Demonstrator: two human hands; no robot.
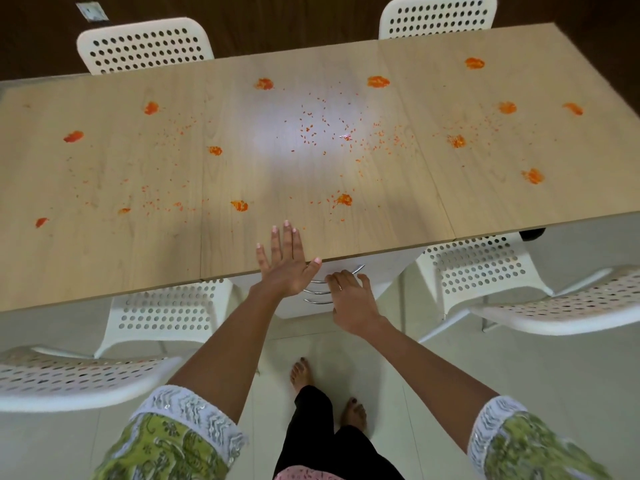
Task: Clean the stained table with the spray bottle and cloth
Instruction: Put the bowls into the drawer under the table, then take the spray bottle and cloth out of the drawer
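Note:
The light wooden table point(104, 258) is spotted with several orange-red stains point(239, 205) and fine orange specks point(311, 129) across its middle. No spray bottle or cloth is in view. My left hand point(287, 261) lies flat and open on the near table edge, fingers spread, holding nothing. My right hand point(351, 301) is below the table edge, with its fingers curled at the top metal handle point(358, 269) of a white drawer unit point(391, 268). Whether it grips the handle is unclear.
White perforated chairs stand around the table: two at the far side point(145, 46) point(436, 15), two tucked under the near side point(166, 313) point(478, 268). Two more chair backs point(69, 379) point(571, 306) flank me. My bare feet point(301, 374) are on pale floor tiles.

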